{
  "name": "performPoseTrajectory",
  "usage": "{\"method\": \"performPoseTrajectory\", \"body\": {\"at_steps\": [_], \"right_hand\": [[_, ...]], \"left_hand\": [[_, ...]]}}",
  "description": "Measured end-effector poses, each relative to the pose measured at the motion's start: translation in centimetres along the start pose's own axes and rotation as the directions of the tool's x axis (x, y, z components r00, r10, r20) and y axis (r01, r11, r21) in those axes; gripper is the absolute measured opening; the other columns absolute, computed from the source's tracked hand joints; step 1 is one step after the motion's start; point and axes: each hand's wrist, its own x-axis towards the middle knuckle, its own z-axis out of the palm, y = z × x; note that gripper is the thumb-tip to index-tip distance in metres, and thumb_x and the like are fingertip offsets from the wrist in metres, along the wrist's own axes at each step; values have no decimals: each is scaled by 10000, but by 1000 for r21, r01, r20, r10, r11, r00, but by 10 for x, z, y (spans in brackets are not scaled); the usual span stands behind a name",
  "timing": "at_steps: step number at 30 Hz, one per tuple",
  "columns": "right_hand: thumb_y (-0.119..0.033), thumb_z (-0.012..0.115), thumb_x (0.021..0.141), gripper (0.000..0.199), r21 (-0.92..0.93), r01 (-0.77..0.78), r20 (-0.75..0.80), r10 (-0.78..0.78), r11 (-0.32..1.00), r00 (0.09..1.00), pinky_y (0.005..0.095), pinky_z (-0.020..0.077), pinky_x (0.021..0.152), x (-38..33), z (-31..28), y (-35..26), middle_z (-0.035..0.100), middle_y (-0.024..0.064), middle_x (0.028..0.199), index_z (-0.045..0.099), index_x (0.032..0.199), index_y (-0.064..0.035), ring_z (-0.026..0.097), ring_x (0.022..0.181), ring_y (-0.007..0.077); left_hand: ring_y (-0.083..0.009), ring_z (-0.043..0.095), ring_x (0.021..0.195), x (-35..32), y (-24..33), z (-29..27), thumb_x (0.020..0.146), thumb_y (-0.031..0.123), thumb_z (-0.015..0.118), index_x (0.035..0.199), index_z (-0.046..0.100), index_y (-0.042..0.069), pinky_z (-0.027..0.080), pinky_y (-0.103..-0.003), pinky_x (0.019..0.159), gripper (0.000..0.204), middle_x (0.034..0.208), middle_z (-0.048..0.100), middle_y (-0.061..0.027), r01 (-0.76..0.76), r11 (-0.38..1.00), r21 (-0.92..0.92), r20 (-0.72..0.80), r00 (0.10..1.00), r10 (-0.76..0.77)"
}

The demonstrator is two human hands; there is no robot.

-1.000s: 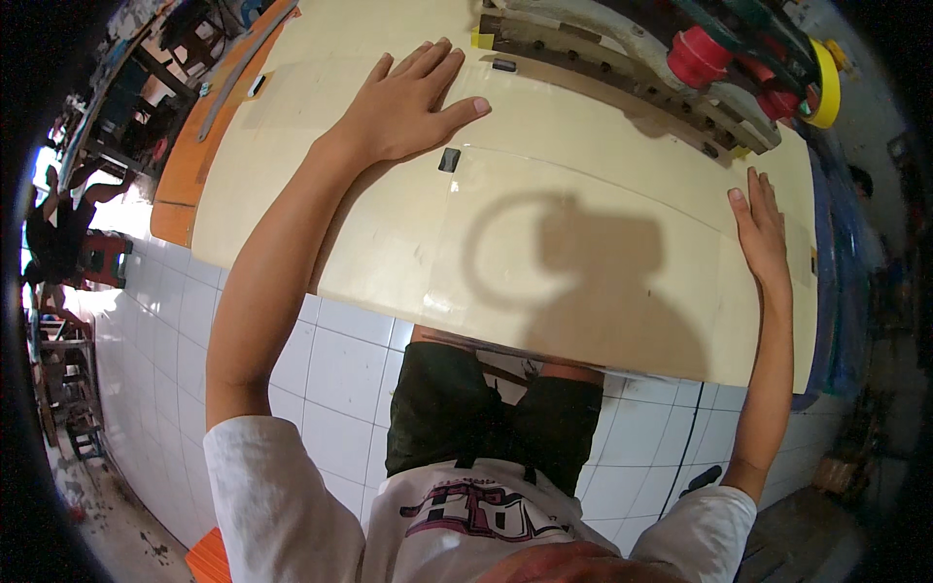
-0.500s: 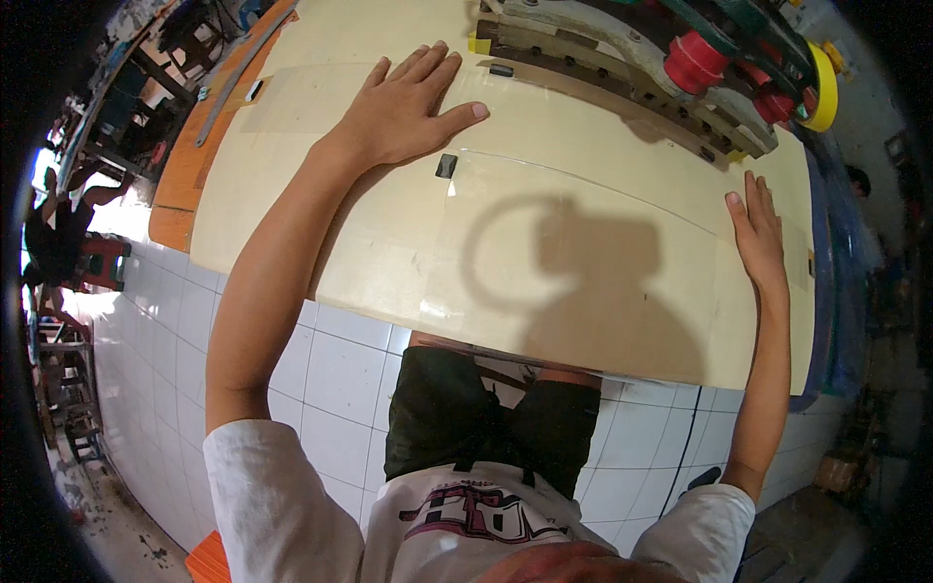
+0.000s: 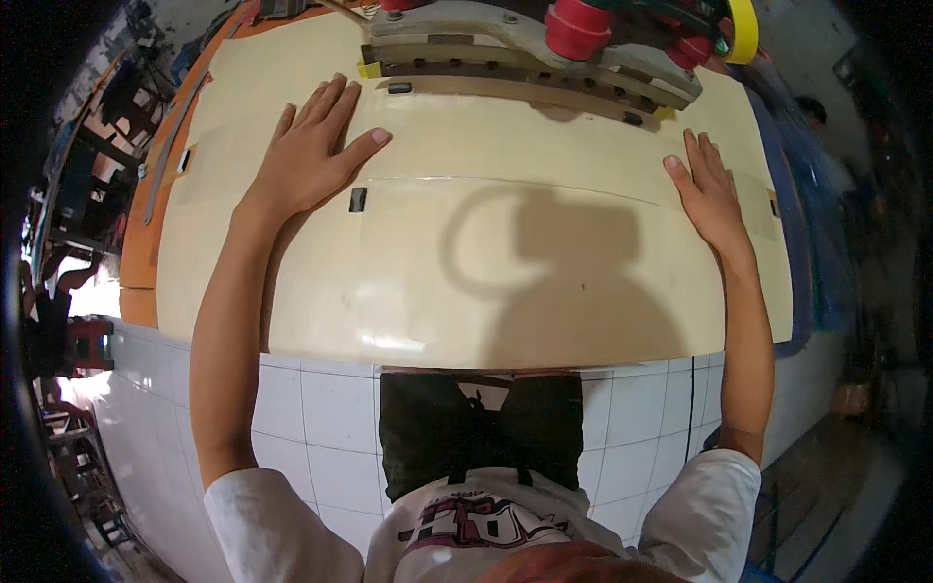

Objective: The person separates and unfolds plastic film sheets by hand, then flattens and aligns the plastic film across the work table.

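Observation:
A wide cream sheet [image 3: 466,311] covers the work table in front of me. Flat on its left part rests my left hand [image 3: 313,155], empty, fingers spread and pointing away from me. My right hand [image 3: 708,194] lies on the sheet near its right edge, thumb apart from the fingers, nothing in it. A small black block [image 3: 358,199] sits close to my left wrist. Beyond my hands, a long metal bar [image 3: 525,73] of a machine stands over the far part of the sheet, with another black block [image 3: 399,87] beside its left end.
Red round parts [image 3: 577,29] and a yellow ring [image 3: 742,31] belong to the machine at the back. An orange wooden tabletop [image 3: 139,262] shows at left, with a metal strip [image 3: 160,175] on it. Blue plastic [image 3: 812,223] hangs along the right side.
The view has turned, so the sheet and machine sit further left and straighter. Both hands keep about the same places on the sheet.

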Motion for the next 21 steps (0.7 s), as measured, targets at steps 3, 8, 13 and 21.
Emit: {"method": "performPoseTrajectory", "body": {"at_steps": [3, 8, 13, 21], "right_hand": [[-637, 361, 965, 791, -3, -15, 11, 15, 1000, 1000, 523, 106, 1187, -1, -3, -4, 213, 203, 1593, 290, 1529, -87, 150, 1496, 326], [-641, 352, 964, 792, -8, -24, 14, 24, 1000, 1000, 508, 89, 1194, -2, -4, -3, 208, 197, 1596, 287, 1531, -93, 140, 1498, 317], [-639, 355, 962, 788, -10, -20, 3, 20, 1000, 1000, 494, 81, 1199, -2, -4, -5, 206, 195, 1596, 284, 1533, -101, 144, 1497, 319], [-648, 362, 956, 794, -16, 1, -23, -2, 1000, 1000, 495, 102, 1197, 1, -1, 0, 221, 202, 1590, 300, 1527, -99, 164, 1491, 328]], "left_hand": [[-268, 170, 1493, 0, 1, -4, 930, 643, 412, 1530, 288, 90, 85, -459, 1217, 825, 1595, 233, -150, 14, 1000, -11, 17, 1000, -13], [-263, 166, 1494, 2, 2, -2, 932, 635, 411, 1534, 282, 111, 85, -456, 1220, 809, 1601, 228, -130, 7, 1000, 3, 42, 999, -7], [-262, 163, 1495, 2, 5, -7, 950, 594, 418, 1532, 288, 109, 83, -453, 1219, 769, 1605, 221, -116, 38, 999, 16, 76, 996, -39], [-276, 165, 1495, 4, 5, -7, 960, 530, 452, 1524, 300, 82, 75, -465, 1216, 736, 1603, 217, -147, 23, 1000, -9, 77, 997, -22]]}}
